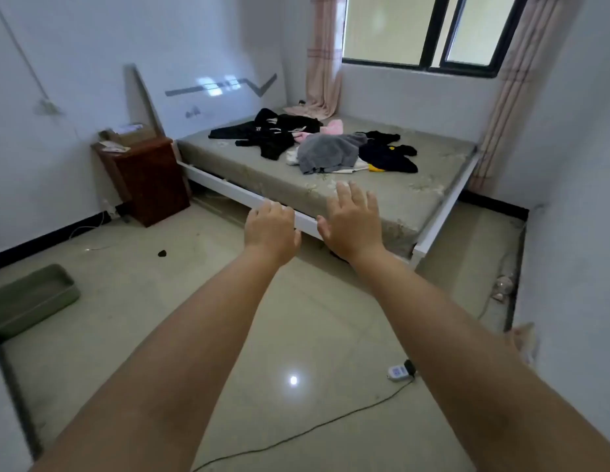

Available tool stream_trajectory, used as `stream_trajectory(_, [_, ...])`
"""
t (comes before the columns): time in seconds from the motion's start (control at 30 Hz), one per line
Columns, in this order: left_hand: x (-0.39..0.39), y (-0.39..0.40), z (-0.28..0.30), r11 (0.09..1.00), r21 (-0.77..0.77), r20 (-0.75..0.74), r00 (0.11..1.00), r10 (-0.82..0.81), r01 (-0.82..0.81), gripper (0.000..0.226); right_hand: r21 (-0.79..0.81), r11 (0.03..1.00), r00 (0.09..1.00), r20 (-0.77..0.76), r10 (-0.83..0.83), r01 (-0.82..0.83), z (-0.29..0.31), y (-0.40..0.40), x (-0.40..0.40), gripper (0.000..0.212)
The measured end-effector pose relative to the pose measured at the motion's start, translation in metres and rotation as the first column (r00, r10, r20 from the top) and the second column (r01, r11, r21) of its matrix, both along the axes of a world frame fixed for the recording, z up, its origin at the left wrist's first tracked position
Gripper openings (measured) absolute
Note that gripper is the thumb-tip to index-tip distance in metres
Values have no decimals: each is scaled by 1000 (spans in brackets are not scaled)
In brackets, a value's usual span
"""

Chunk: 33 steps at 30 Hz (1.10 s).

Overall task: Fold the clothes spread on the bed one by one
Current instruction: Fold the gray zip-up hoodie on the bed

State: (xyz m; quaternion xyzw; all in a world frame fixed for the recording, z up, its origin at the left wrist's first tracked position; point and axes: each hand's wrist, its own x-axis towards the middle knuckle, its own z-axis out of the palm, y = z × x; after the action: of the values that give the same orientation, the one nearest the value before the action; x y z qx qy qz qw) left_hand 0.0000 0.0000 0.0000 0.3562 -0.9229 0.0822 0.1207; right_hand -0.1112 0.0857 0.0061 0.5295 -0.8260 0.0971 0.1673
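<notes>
Both hands, left hand and right hand, hover empty before bed.

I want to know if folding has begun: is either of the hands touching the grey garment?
Apart. The head view shows the left hand and right hand held out, with bare mattress between them and the grey garment.

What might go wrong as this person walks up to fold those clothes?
A black cable trails across the floor between the person and the bed; a foot might catch it. The clothes lie overlapped: lifting the grey garment may drag the white one beneath. Both hands, left hand and right hand, are held out, holding nothing.
</notes>
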Motion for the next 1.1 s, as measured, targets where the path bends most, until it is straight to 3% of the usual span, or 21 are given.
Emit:
stream_trajectory(0.2, [-38,-117,-47,994,103,66,997,37,-44,40,125,992,996,92,-18,7,-61,-120,-41,51])
stream_trajectory(0.4, [-79,-268,-55,992,121,143,990,17,-34,40,214,971,978,155,-140,105,-85,-251,-96,51])
stream_trajectory(0.8, [-256,-502,-73,992,110,164,983,-84,66,40,179,960,955,167,-244,214,-106,-456,-287,49])
stream_trajectory(1.1, [-405,-692,-71,990,138,195,979,-61,34,37,150,951,918,256,-303,272,-110,-634,-450,48])
